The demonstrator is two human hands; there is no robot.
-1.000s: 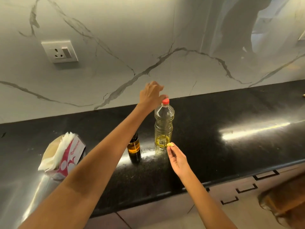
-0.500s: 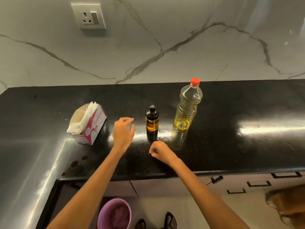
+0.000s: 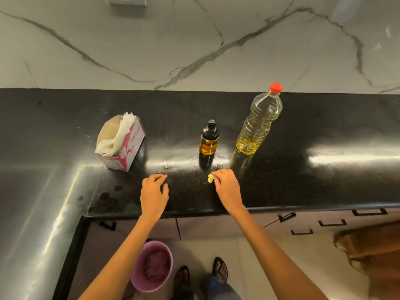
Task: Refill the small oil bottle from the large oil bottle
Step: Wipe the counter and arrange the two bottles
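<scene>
Both bottles stand upright and capped on the counter [image 3: 65, 137], so no pouring looks under way. The small bottle [image 3: 209, 139], with its dark pump top on, stands near the middle and holds amber oil; the large bottle [image 3: 258, 122], red cap on, stands just right of it and a little farther back, with only a shallow layer of yellow oil at its base. Whether the refill is finished or not begun cannot be told from this.

The right hand [image 3: 227, 189] pinches a small yellowish wad [image 3: 210, 178], near the small bottle. The left hand [image 3: 154, 194] hovers, fingers loosely curled, holding nothing. A tissue box [image 3: 121, 144] sits at far left.
</scene>
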